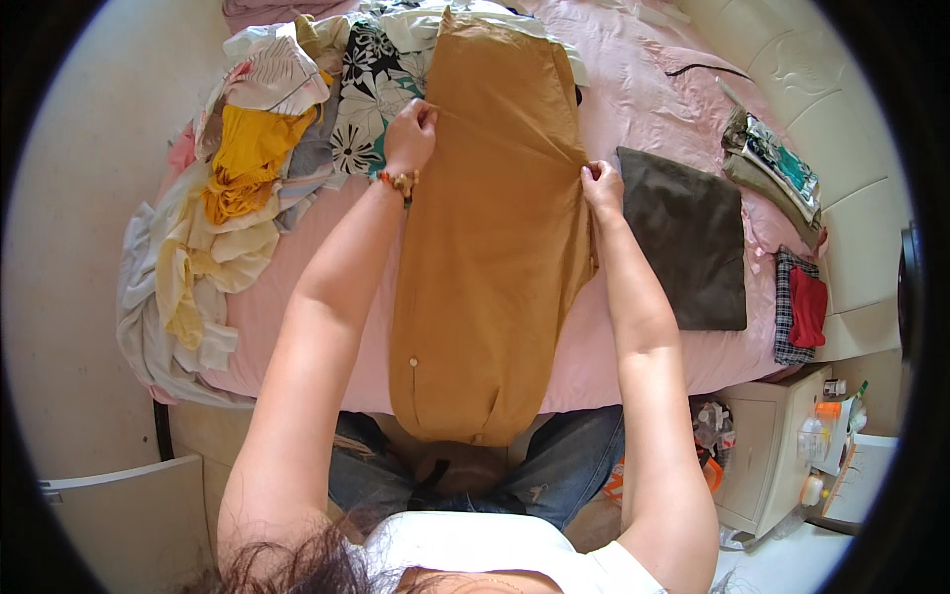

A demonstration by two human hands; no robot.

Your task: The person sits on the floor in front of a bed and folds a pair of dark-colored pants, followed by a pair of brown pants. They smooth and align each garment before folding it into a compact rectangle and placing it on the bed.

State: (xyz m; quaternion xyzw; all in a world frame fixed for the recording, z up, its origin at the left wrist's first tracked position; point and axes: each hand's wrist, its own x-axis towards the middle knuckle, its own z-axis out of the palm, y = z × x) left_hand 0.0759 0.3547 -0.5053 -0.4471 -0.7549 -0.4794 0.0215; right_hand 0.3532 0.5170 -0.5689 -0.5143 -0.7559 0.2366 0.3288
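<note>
A long tan cloth garment [490, 245], probably trousers, lies lengthwise over the bed before me. Its near end hangs past the mattress edge, and a small button shows low on its left. My left hand [411, 135] pinches the left edge of the garment toward its far end. On the opposite edge, a little nearer to me, my right hand [603, 187] grips the fabric, and creases run inward from it. Just right of that hand lies a flat, folded dark brown cloth [684, 241]. A black, white and green floral garment [371, 104] is beside my left hand.
The bed has a pink sheet [312, 371]. Rumpled clothes, including a yellow garment [256, 160], are heaped at left. Folded clothes [775, 167] and a red cloth [806, 306] lie along the padded headboard [839, 126]. A nightstand [749, 445] with bottles stands at lower right.
</note>
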